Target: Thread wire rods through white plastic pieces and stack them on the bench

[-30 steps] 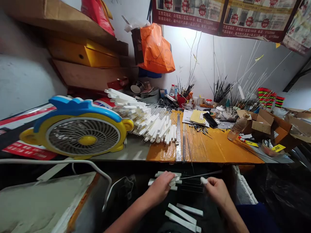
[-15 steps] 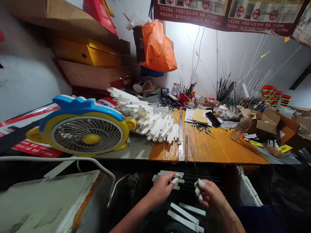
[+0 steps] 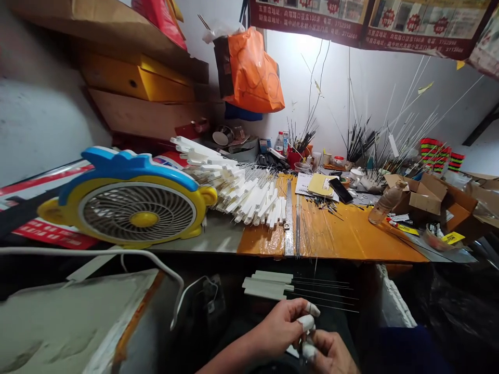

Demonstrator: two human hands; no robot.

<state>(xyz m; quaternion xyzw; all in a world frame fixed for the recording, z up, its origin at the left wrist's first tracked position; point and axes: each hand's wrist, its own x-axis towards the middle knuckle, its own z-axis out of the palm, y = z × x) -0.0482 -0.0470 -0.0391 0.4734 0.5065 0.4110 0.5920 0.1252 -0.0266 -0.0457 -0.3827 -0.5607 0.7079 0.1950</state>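
Note:
White finger covers are on the fingertips of both hands, low in the head view. My left hand point(image 3: 290, 324) is curled, thumb and index finger bent toward each other; whatever it pinches is too small to name. Close against it at the lower right, my right hand point(image 3: 327, 350) has its fingers closed, with its grip hidden. A white strip point(image 3: 292, 351) shows partly beneath the hands. Above them, several white pieces with thin rods point(image 3: 268, 285) lie side by side on the dark lap, rods pointing right.
A blue and yellow fan point(image 3: 144, 219) stands left on the bench point(image 3: 362, 239). Piled beside it are many white pieces point(image 3: 249, 197). A ruler point(image 3: 289, 239), a phone point(image 3: 340, 190), a bottle point(image 3: 385, 203) and cardboard boxes point(image 3: 427, 195) sit farther right. A white cable point(image 3: 171, 270) hangs at left.
My left hand has moved right and down, away from the rodded pieces. My right hand has come lower, and the two hands are now together over where the loose white strips lay.

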